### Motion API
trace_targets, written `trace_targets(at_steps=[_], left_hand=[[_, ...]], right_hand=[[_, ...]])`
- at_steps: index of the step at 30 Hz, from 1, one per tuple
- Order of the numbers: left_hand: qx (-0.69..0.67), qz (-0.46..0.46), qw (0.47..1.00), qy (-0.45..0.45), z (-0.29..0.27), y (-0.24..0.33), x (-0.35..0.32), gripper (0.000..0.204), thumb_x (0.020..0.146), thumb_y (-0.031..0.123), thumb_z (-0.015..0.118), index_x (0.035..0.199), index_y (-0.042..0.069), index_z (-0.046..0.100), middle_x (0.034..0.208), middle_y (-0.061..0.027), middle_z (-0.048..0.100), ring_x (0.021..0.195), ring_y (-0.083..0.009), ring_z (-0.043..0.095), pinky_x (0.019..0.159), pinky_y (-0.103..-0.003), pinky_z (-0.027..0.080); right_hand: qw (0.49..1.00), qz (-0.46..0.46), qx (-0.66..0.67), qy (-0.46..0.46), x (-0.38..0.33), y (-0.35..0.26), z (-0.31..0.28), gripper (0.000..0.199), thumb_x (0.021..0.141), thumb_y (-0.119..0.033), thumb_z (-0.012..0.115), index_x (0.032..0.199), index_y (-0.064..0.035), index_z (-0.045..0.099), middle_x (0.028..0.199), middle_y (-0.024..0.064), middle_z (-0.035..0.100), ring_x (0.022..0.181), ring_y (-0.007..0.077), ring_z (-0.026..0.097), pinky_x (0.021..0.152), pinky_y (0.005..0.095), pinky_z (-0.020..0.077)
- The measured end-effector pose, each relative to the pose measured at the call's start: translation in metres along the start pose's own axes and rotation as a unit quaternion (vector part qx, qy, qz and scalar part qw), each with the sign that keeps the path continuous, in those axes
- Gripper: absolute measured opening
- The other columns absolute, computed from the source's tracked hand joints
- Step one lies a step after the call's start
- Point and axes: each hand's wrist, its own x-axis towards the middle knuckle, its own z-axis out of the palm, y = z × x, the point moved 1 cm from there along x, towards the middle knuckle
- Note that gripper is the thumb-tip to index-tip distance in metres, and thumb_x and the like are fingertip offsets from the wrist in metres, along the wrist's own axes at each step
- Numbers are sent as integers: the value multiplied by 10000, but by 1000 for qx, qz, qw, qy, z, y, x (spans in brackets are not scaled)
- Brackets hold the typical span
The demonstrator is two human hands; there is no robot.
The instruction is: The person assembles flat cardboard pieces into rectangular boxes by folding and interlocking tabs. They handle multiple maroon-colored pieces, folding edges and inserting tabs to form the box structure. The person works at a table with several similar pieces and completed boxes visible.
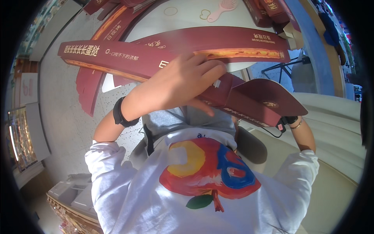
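A long, narrow maroon cardboard box [148,58] with pale lettering and a pastry picture along its edge lies slantwise across the view in front of my chest. My left hand [183,80] is closed over its middle, fingers across the top and thumb along the near side. At the box's right end a wide rounded flap [272,93] stands folded out. My right hand is hidden behind that end; only its wrist with a dark band [290,119] shows, so its fingers cannot be made out.
Beyond lies another flat maroon carton [230,35] on a white table [187,17]. More maroon cartons [117,23] rest at the left, others [269,11] at the far right. A pink hairbrush [224,8] lies at the back. A cream sofa seat [331,167] is to my right.
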Motion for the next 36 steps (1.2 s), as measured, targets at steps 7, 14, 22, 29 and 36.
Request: trace_targets(at_steps=[7,14,22,29,36], left_hand=[[12,6,997,71,4,2,3,440,794,341,699,1040,10,545,939,-124,595,921,-296,578,800,-371,459],[49,-19,998,-19,10,1,0,640,774,451,690,1185,2,493,1093,-119,600,1042,-307,560,882,-392,437],[29,0,999,18,3,4,-2,872,575,553,723,1218,16,479,1165,-114,588,1061,-295,579,870,-377,443],[91,0,995,37,11,17,-3,858,548,560,739,1182,31,504,1087,-70,579,1000,-250,578,897,-392,421],[130,-148,947,255,-11,27,-34,722,678,535,731,1160,41,518,1157,-121,558,1063,-237,547,913,-371,420]], right_hand=[[996,2,-87,-21,7,-4,2,633,850,-31,574,1431,32,332,1352,166,501,1108,196,584,934,293,469],[995,-14,-99,-29,6,-4,3,646,839,-9,582,1430,39,325,1360,168,494,1120,201,581,942,295,467],[969,-137,-193,-72,1,2,-2,663,827,17,591,1429,48,316,1369,170,486,1133,208,577,952,297,464],[998,27,51,-4,18,4,27,908,701,-159,715,1446,64,249,1421,188,413,1262,228,462,1060,326,358],[997,24,-65,-27,24,16,15,938,688,-179,724,1462,31,236,1417,172,408,1286,248,420,1074,336,312]])
